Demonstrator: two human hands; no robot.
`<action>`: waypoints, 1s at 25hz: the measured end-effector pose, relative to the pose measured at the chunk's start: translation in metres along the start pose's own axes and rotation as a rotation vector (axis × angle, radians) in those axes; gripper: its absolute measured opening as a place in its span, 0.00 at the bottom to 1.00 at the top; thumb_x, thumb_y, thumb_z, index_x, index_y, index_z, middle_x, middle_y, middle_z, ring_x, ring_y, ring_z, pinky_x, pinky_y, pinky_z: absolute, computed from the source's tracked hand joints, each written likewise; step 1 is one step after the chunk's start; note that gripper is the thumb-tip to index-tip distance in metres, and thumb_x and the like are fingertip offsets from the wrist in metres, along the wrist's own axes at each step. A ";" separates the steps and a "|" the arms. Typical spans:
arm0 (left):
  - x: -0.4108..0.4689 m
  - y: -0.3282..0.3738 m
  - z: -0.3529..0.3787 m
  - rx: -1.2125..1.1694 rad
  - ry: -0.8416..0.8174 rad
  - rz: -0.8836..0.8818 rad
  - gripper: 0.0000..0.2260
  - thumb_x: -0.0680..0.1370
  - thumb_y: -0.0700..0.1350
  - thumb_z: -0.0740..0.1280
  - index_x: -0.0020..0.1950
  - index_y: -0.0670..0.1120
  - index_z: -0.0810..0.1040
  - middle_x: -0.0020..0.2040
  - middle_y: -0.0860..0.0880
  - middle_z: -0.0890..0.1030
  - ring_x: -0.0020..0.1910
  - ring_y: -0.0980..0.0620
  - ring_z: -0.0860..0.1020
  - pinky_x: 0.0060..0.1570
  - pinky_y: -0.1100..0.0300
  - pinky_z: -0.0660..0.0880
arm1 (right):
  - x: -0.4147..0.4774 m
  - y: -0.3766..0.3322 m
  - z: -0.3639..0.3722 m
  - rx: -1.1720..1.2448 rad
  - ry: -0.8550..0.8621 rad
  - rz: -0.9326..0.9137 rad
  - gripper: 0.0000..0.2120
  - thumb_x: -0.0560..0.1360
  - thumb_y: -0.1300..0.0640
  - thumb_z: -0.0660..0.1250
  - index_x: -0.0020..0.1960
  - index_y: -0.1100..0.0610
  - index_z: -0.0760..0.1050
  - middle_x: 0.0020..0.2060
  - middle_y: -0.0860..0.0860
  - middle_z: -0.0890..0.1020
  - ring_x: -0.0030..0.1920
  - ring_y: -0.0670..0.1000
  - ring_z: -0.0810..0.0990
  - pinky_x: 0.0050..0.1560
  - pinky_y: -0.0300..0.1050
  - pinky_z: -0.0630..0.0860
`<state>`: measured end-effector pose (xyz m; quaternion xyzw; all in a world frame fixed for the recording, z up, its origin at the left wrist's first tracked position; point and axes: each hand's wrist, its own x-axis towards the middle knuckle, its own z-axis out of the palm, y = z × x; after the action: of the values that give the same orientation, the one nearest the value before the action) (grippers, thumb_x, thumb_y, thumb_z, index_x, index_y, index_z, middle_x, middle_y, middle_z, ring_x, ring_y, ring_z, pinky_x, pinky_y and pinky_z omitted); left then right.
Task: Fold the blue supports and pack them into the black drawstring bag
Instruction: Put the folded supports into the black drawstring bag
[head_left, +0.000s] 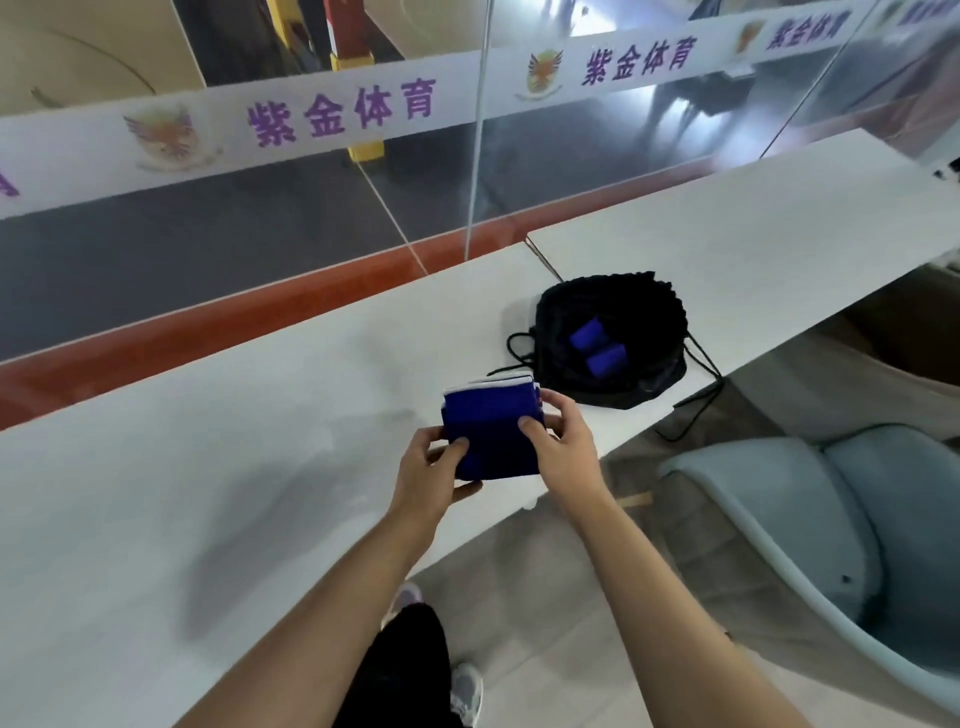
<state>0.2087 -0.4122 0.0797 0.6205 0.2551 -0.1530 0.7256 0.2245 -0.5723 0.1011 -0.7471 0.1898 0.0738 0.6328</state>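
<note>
A folded blue support (491, 423) with a white inner edge is held just above the white table (218, 467), near its front edge. My left hand (434, 467) grips its lower left corner, thumb on top. My right hand (558, 441) holds its right side, thumb pressed on the top face. To the right and a little further back lies the black drawstring bag (613, 312), mouth open towards me. Two rolled blue supports (597, 345) lie inside it. The bag's cords trail over the table edge.
A second white table (753, 228) abuts at the right rear. A pale grey-blue chair (810, 519) stands to the right below the table edge. A glass partition with a printed white band (337, 119) runs along the back. My legs and shoes show below.
</note>
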 end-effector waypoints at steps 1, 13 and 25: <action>0.008 0.003 0.019 0.023 -0.001 0.022 0.10 0.81 0.41 0.66 0.61 0.47 0.72 0.59 0.43 0.80 0.54 0.45 0.82 0.49 0.48 0.84 | 0.013 0.001 -0.016 0.004 0.010 0.012 0.18 0.80 0.59 0.66 0.67 0.46 0.71 0.54 0.48 0.82 0.53 0.48 0.82 0.45 0.38 0.80; 0.132 0.014 0.201 0.236 -0.088 0.129 0.27 0.78 0.39 0.70 0.73 0.53 0.65 0.61 0.49 0.78 0.60 0.52 0.78 0.55 0.50 0.82 | 0.193 -0.008 -0.152 -0.169 0.007 0.094 0.22 0.79 0.54 0.69 0.71 0.50 0.66 0.57 0.46 0.78 0.54 0.42 0.77 0.43 0.34 0.76; 0.218 -0.006 0.266 0.391 0.081 0.042 0.21 0.77 0.38 0.58 0.70 0.51 0.69 0.65 0.51 0.80 0.64 0.53 0.77 0.67 0.49 0.73 | 0.348 0.017 -0.178 -0.044 -0.202 0.417 0.11 0.79 0.59 0.65 0.60 0.52 0.78 0.53 0.53 0.85 0.56 0.56 0.82 0.62 0.57 0.78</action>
<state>0.4325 -0.6531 -0.0210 0.7603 0.2368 -0.1594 0.5835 0.5146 -0.8144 -0.0025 -0.6941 0.2742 0.2814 0.6032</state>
